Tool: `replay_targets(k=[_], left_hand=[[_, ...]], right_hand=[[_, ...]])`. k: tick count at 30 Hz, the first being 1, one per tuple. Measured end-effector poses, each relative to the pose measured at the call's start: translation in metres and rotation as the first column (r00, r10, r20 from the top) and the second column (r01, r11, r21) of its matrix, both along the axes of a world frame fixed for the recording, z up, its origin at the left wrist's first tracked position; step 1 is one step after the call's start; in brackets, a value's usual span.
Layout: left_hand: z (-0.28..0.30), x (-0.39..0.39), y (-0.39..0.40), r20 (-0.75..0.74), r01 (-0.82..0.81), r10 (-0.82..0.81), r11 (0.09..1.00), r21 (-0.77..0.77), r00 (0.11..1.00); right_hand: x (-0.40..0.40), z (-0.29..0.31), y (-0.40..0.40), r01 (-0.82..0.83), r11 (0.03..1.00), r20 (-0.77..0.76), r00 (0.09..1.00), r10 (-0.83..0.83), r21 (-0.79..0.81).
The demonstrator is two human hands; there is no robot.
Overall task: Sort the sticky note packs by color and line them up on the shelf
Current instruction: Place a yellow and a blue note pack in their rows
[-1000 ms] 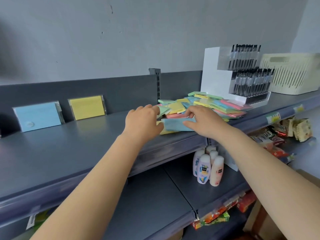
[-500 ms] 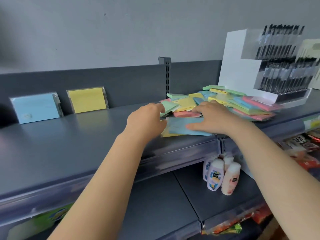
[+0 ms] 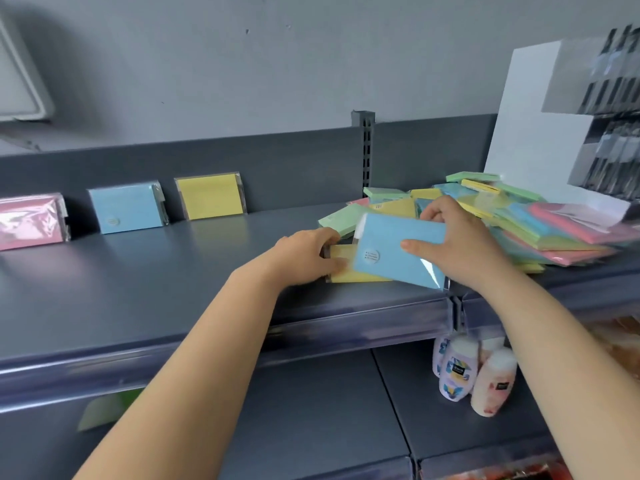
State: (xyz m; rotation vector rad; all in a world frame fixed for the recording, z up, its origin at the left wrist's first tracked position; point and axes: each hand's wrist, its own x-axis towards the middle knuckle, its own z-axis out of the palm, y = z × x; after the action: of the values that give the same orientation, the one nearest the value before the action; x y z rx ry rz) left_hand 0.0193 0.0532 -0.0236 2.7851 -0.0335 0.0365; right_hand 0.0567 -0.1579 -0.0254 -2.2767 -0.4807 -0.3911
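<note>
The right hand [image 3: 460,247] is now pinching the blue pack [image 3: 398,251], lifting it off the shelf [image 3: 173,278] where it lay flat a second ago, while the left hand [image 3: 304,259] is gripping a yellow pack [image 3: 349,271] just under it, so both are probably heading back to the standing blue [image 3: 126,207] and yellow [image 3: 210,197] starters.

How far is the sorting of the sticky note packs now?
Early stage. Done: a pink pack, a blue pack and a yellow pack lean against the shelf's back wall. In hand: the right hand grips another blue one; the left hand holds another yellow one. Left: the mixed pile.
</note>
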Motion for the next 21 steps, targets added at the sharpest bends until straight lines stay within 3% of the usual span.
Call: replay_targets(k=[8, 15, 21], left_hand=[[0.007, -0.021, 0.001, 0.173, -0.055, 0.097, 0.971, -0.235, 0.980], [0.016, -0.047, 0.035, 0.240, -0.201, 0.295, 0.915, -0.351, 0.925], [0.025, -0.059, 0.079, 0.312, -0.245, 0.332, 0.926, -0.287, 0.890]], right_hand=[[0.000, -0.002, 0.000, -0.154, 0.936, 0.050, 0.988, 0.146, 0.318], [-0.012, 0.009, 0.033, -0.304, 0.894, 0.047, 0.951, 0.306, 0.329], [-0.020, 0.016, 0.078, -0.378, 0.887, 0.054, 0.924, 0.378, 0.267]])
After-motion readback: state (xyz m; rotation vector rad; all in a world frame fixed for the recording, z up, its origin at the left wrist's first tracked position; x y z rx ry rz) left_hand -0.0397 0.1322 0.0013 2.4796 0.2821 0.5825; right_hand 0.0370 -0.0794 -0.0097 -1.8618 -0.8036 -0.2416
